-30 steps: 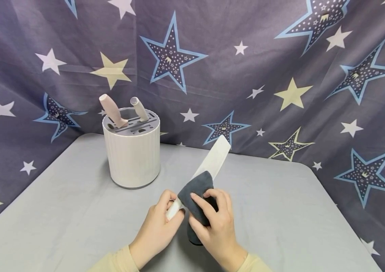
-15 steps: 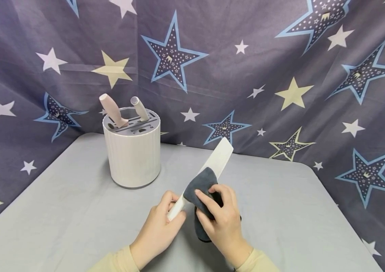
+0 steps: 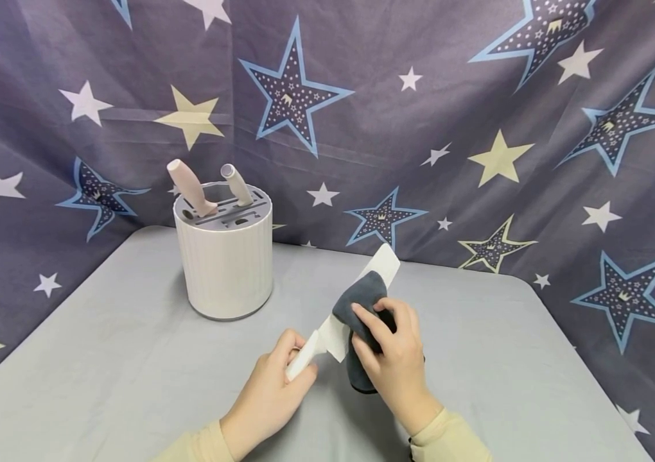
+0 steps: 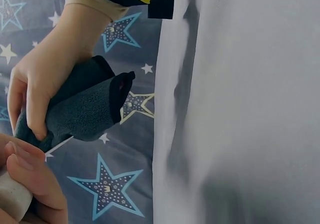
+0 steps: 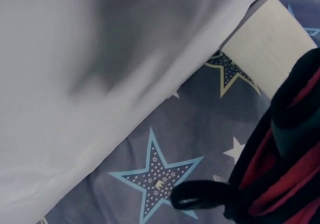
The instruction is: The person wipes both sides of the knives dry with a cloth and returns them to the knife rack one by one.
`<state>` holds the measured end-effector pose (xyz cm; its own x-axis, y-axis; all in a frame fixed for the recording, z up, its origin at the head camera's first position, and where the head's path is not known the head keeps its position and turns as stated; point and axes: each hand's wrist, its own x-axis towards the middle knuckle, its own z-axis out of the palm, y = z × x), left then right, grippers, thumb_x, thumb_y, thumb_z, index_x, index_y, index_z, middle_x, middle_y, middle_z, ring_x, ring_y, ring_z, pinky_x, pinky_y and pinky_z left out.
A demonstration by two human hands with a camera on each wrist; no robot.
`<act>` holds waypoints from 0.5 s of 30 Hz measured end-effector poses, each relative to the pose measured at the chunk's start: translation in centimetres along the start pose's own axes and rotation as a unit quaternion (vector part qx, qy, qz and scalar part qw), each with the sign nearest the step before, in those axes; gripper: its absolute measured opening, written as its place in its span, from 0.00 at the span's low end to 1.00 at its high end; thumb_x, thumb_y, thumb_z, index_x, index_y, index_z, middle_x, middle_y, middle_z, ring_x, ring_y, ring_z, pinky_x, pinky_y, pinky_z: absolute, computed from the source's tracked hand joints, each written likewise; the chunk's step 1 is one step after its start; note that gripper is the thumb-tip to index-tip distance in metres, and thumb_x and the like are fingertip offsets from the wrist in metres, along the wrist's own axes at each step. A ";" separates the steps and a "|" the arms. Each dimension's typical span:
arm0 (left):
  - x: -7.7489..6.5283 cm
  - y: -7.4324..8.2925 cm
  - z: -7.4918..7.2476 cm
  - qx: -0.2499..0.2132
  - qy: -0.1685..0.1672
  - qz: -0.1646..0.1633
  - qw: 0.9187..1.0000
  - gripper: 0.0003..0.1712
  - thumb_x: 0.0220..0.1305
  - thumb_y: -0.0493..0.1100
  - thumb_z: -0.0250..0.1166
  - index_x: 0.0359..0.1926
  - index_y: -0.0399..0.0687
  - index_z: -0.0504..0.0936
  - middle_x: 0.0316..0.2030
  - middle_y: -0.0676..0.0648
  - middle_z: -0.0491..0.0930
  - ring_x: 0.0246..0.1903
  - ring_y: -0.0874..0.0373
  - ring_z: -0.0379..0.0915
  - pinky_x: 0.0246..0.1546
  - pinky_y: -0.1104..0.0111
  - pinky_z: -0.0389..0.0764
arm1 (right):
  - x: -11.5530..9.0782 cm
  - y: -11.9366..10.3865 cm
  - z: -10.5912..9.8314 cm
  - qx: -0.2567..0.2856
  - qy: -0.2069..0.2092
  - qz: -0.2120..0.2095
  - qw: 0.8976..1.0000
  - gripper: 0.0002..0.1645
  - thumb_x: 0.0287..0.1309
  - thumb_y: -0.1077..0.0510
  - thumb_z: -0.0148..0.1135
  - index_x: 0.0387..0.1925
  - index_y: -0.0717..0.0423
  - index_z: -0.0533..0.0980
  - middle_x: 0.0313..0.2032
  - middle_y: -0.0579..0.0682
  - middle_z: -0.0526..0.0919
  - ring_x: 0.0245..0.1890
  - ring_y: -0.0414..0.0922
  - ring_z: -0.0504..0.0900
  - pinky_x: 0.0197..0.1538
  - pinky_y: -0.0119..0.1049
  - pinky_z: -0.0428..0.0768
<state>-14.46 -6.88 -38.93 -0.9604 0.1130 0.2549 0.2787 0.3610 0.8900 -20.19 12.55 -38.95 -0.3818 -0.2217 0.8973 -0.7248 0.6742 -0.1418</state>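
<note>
A white-bladed kitchen knife (image 3: pixel 385 262) slants up and away to the right above the table. My left hand (image 3: pixel 270 388) grips its pale handle (image 3: pixel 302 360). Folded over the middle of the blade is a dark grey-blue cloth (image 3: pixel 362 295), which my right hand (image 3: pixel 393 359) pinches between thumb and fingers. The blade shows on both sides of the cloth. In the left wrist view the cloth (image 4: pixel 85 109) hangs in thick folds under the right hand (image 4: pixel 50 74). The right wrist view shows red inner folds of the cloth (image 5: pixel 280 184) and the blade's end (image 5: pixel 270 44).
A white ribbed knife block (image 3: pixel 225 269) with a grey slotted top stands at the back left of the grey-covered table (image 3: pixel 478 359). A pink knife handle (image 3: pixel 190 187) and a paler handle (image 3: pixel 237 185) stick out of it. A star-patterned curtain (image 3: pixel 420 128) hangs behind.
My right hand has slid the cloth up along the blade, away from the handle, baring the blade near the left hand. The blade's tip has dropped slightly; the left hand has barely moved.
</note>
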 end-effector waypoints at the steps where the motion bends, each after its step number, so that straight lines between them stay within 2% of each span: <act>1: 0.0 0.0 0.0 0.000 0.000 -0.001 1.000 0.11 0.60 0.35 0.63 0.39 0.52 0.72 0.18 0.59 0.70 0.14 0.71 0.58 0.17 0.75 0.62 | 0.0 0.1 0.0 -0.001 -0.001 0.004 1.000 0.22 0.45 0.63 0.66 0.47 0.53 0.84 0.43 0.58 0.76 0.43 0.55 0.73 0.45 0.53 0.76; 8: -0.2 -0.2 0.0 0.000 -0.005 0.002 1.000 0.11 0.59 0.35 0.63 0.38 0.53 0.72 0.18 0.58 0.71 0.14 0.71 0.58 0.18 0.75 0.62 | 0.2 0.9 -0.4 -0.009 -0.006 0.024 1.000 0.23 0.45 0.64 0.67 0.48 0.53 0.84 0.44 0.59 0.76 0.45 0.57 0.73 0.47 0.53 0.74; 15: -0.3 -0.4 0.0 0.009 -0.006 0.004 1.000 0.12 0.59 0.33 0.63 0.37 0.54 0.71 0.18 0.60 0.70 0.15 0.72 0.57 0.18 0.77 0.62 | 0.6 1.8 -0.6 -0.022 0.011 0.037 0.999 0.21 0.48 0.63 0.66 0.48 0.54 0.84 0.44 0.61 0.76 0.44 0.58 0.73 0.46 0.53 0.74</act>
<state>-14.25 -7.06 -39.34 -0.9579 0.1279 0.2570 0.2866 0.3770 0.8807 -21.39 14.10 -38.37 -0.4213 -0.1545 0.8937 -0.6691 0.7182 -0.1912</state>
